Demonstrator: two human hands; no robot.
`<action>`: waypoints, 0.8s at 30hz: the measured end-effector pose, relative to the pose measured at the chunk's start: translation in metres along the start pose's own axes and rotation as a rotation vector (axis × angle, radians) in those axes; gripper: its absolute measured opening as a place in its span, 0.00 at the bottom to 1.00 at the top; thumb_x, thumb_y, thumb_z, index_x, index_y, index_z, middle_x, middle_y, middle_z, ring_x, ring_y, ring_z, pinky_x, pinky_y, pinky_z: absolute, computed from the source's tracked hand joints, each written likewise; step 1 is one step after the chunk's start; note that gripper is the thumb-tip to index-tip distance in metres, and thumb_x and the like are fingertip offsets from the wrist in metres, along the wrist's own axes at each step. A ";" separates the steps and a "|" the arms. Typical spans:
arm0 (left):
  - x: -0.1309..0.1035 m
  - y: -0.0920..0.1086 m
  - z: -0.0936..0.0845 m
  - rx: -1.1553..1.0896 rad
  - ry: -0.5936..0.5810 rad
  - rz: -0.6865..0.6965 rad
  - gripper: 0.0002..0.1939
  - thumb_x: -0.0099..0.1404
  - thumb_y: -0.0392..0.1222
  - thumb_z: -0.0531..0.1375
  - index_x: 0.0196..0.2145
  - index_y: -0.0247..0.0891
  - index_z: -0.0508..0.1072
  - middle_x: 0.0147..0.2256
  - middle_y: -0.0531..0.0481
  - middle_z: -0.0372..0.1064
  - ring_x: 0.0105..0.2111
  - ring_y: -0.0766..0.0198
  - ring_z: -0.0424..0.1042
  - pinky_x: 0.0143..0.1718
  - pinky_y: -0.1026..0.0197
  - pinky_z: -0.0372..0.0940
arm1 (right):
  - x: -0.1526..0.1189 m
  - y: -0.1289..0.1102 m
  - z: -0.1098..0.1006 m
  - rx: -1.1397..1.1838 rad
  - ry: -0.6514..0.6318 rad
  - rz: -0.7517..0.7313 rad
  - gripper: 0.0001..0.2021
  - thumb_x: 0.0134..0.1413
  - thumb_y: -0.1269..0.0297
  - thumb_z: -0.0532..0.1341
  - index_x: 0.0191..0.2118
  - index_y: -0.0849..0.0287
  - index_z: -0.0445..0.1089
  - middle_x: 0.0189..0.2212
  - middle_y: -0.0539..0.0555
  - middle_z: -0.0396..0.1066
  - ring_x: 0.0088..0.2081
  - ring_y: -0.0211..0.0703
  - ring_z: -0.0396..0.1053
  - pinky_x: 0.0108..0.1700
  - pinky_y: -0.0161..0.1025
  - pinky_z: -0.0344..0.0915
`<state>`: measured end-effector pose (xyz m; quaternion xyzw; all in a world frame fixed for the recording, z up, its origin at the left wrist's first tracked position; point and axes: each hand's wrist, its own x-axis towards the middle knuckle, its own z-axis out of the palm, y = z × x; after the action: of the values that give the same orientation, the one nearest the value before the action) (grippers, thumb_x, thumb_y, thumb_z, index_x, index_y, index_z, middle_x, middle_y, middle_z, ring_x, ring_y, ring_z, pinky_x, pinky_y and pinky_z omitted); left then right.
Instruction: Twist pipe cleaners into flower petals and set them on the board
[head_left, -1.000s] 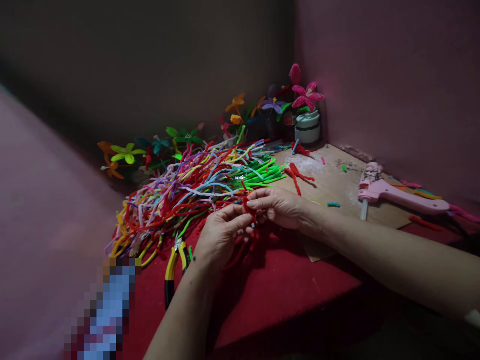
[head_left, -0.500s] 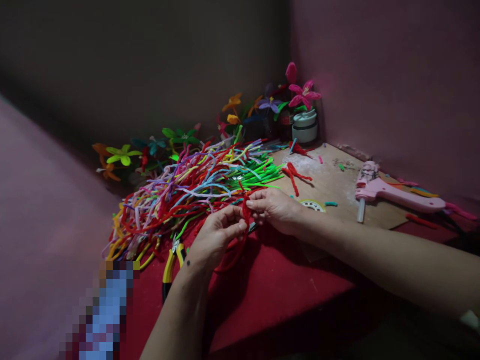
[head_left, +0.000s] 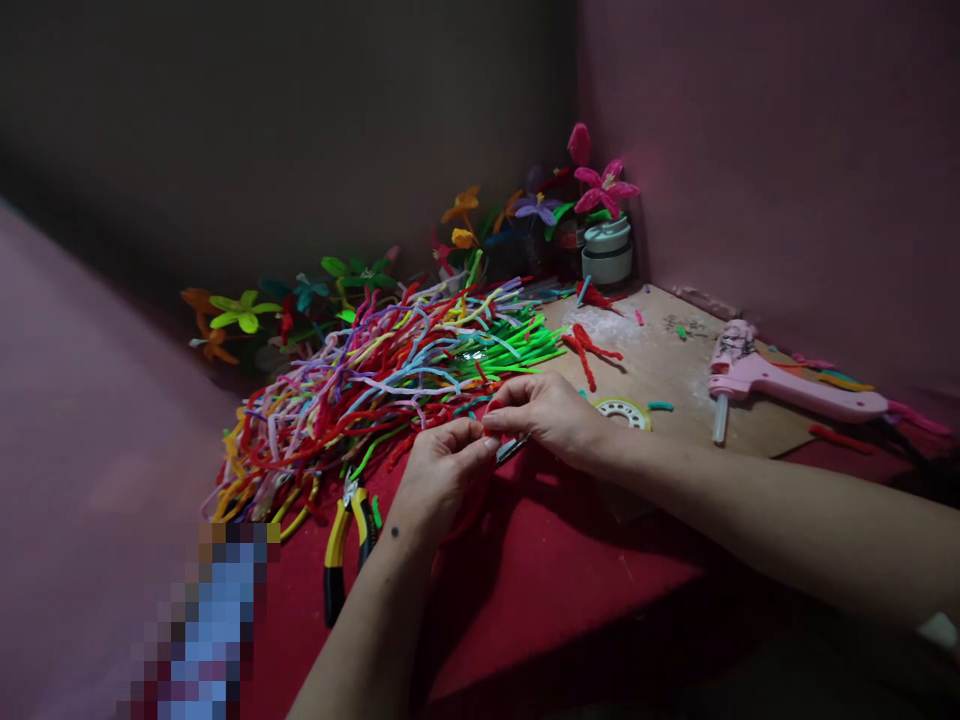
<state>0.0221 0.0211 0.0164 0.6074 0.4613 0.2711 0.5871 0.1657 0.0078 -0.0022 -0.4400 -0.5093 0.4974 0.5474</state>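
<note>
Between my fingertips is a red pipe cleaner [head_left: 489, 432], mostly hidden by the fingers. My left hand [head_left: 442, 465] pinches it from the left, thumb against forefinger. From the right, my right hand [head_left: 544, 415] pinches it close to the left fingertips. A dark metal tool [head_left: 512, 447] lies on the red cloth just below my right hand, partly covered. Beyond both hands spreads a large heap of colourful pipe cleaners [head_left: 360, 375]. Yellow-and-black pliers [head_left: 349, 540] lie left of my left wrist.
On a board [head_left: 645, 345] at the right sit a pink glue gun [head_left: 795, 385], a tape roll [head_left: 624, 412] and a bent red pipe-cleaner piece [head_left: 589, 350]. Pipe-cleaner flowers [head_left: 244, 312] line the back wall, with a grey lidded jar [head_left: 607, 250] in the corner.
My hands have drawn closer, fingertips now nearly meeting. The red pipe cleaner, earlier visible upright between them, is now mostly covered. My left wrist has shifted slightly right, uncovering more of the pliers.
</note>
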 end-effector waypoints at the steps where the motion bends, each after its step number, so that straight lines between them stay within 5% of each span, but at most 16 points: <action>1: 0.000 0.000 0.001 -0.003 0.004 -0.012 0.09 0.47 0.40 0.62 0.19 0.33 0.66 0.14 0.57 0.57 0.14 0.75 0.52 0.17 0.68 0.46 | -0.002 -0.001 0.001 -0.072 0.035 -0.044 0.03 0.39 0.71 0.62 0.21 0.64 0.68 0.18 0.48 0.66 0.22 0.31 0.60 0.25 0.31 0.56; 5: 0.001 0.000 0.000 0.008 0.027 -0.016 0.09 0.46 0.40 0.62 0.18 0.33 0.66 0.13 0.57 0.57 0.14 0.75 0.52 0.17 0.69 0.46 | -0.004 -0.004 0.004 -0.221 0.139 -0.191 0.02 0.40 0.74 0.60 0.21 0.64 0.69 0.19 0.48 0.66 0.24 0.32 0.60 0.28 0.31 0.57; 11: 0.003 0.001 -0.010 0.029 0.109 0.034 0.12 0.49 0.45 0.63 0.20 0.32 0.68 0.16 0.56 0.60 0.16 0.75 0.55 0.18 0.69 0.48 | 0.002 -0.001 0.004 0.016 0.004 0.038 0.07 0.44 0.65 0.59 0.22 0.63 0.65 0.16 0.46 0.62 0.19 0.30 0.58 0.23 0.30 0.54; 18: 0.004 -0.004 -0.017 -0.005 0.053 0.073 0.11 0.50 0.44 0.63 0.29 0.34 0.73 0.23 0.54 0.66 0.21 0.73 0.60 0.23 0.69 0.54 | 0.002 -0.003 0.003 -0.035 0.030 0.073 0.09 0.43 0.68 0.58 0.17 0.63 0.62 0.13 0.46 0.59 0.17 0.29 0.54 0.20 0.30 0.50; 24: 0.005 -0.006 -0.017 -0.003 0.095 0.088 0.11 0.51 0.45 0.62 0.26 0.34 0.71 0.20 0.56 0.63 0.18 0.75 0.57 0.22 0.69 0.53 | 0.001 -0.001 0.005 -0.022 -0.028 0.065 0.07 0.43 0.69 0.58 0.19 0.63 0.62 0.14 0.46 0.60 0.17 0.29 0.56 0.21 0.30 0.52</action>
<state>0.0078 0.0328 0.0128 0.6126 0.4609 0.3262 0.5530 0.1610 0.0084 -0.0005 -0.4554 -0.5075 0.5155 0.5190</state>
